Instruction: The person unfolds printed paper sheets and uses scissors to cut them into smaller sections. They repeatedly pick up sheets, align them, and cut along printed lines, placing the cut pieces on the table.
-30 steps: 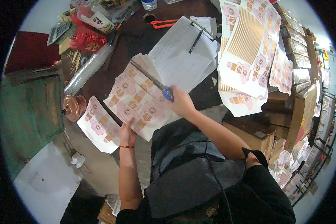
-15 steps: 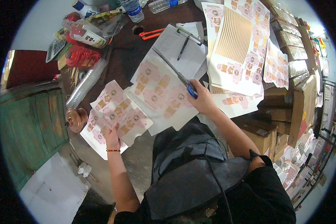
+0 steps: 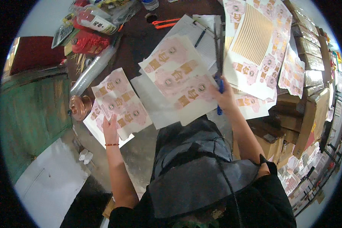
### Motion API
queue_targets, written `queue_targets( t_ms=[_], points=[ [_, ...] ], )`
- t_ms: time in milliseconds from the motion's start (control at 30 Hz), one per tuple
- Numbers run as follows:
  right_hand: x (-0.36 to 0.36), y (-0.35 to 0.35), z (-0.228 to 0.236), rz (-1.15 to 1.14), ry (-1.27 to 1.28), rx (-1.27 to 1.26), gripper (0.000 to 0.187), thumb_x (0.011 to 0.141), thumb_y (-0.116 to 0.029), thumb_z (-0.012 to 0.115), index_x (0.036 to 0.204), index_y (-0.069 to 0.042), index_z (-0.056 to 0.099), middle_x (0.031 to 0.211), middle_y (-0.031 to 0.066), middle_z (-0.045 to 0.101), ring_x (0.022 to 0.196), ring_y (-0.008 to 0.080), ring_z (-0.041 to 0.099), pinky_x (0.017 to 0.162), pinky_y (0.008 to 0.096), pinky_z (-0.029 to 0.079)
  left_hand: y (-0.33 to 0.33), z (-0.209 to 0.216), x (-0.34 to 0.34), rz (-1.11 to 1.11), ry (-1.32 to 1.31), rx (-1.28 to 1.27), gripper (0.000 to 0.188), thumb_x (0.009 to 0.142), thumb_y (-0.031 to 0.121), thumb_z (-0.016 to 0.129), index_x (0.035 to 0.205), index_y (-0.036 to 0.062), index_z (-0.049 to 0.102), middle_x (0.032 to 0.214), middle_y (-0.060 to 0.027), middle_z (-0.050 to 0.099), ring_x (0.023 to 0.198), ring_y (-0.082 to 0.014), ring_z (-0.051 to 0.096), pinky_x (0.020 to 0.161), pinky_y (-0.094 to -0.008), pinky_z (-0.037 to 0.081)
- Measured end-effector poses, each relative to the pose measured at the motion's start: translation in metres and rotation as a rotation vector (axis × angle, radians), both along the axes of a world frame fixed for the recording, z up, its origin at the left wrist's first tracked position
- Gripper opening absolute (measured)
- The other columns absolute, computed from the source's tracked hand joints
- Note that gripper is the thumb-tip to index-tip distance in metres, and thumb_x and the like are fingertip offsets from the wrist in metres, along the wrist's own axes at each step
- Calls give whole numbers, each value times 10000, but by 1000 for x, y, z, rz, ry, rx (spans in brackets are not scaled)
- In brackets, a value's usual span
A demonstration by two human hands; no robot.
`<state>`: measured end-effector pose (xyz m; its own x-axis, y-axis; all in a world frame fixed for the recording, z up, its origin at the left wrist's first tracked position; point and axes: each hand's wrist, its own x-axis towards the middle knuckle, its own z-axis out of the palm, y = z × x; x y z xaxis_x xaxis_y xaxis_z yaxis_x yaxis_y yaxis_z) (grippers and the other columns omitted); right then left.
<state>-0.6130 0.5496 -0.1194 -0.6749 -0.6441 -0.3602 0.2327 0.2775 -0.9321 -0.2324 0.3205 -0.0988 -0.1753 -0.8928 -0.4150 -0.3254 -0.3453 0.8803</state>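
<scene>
My left hand is closed on the lower edge of a printed paper sheet with pink and gold patterns and ragged edges. In my right hand is a pair of scissors with blue handles, its long dark blades pointing away from me. The fingers of that hand also meet the right edge of a second printed sheet, which is tilted up over the papers at the middle. Whether they pinch it, I cannot tell. A plain white sheet lies partly beneath it.
A clipboard with a dark pen and an orange cutter lie at the back. Printed sheets are stacked on the right, above cardboard boxes. On the left are a copper-coloured pot, a clear plastic roll and red string.
The scissors have swung from leaning left to pointing nearly straight away. The middle printed sheet has lifted and shifted up and right, uncovering white paper. The left sheet has turned slightly in my left hand.
</scene>
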Motion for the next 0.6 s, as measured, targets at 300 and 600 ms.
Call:
queue_targets(
  t_ms=[300, 600],
  points=[
    [4, -19, -14, 103, 276, 289, 383, 786, -173, 594, 1109, 5, 492, 892, 225, 605, 851, 385, 594, 744, 409, 459, 27, -4, -44, -170, -473, -265, 559, 865, 267, 617, 1260, -78, 423, 1217, -199, 501, 1071, -275, 502, 941, -361, 376],
    [-1, -34, -5, 70, 239, 369, 552, 633, -250, 770, 1047, -11, 493, 922, 246, 612, 914, 424, 578, 770, 463, 464, 31, -35, -36, -160, -630, -646, 635, 802, 166, 702, 1312, -30, 378, 1219, -197, 501, 1106, -285, 508, 930, -360, 408]
  ],
)
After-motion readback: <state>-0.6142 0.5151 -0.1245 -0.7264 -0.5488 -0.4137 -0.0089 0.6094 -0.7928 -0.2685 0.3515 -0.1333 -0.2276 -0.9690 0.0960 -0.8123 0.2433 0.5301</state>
